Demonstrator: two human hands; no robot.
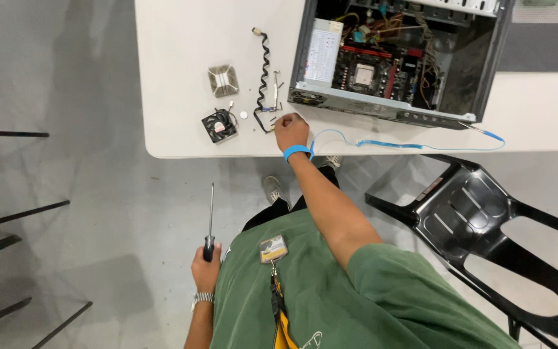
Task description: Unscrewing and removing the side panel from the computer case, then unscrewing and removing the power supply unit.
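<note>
At the near edge of the white table [182, 139], the right hand [290, 131] rests with fingers curled over some small dark screws [272, 118], apparently pinching at them; whether it grips one I cannot tell. They look tiny, hard and light, likely to roll or slip, best taken between fingertips. The left hand [205, 270] hangs low by the hip, closed around the handle of a long screwdriver [210, 220], a stiff tool. Nearby lie a black fan [219, 125], a heatsink [223, 80], a twisted cable [264, 74] and an open computer case [395, 58]. Grey floor [66, 77]; a black chair [479, 226] stands beside.
</note>
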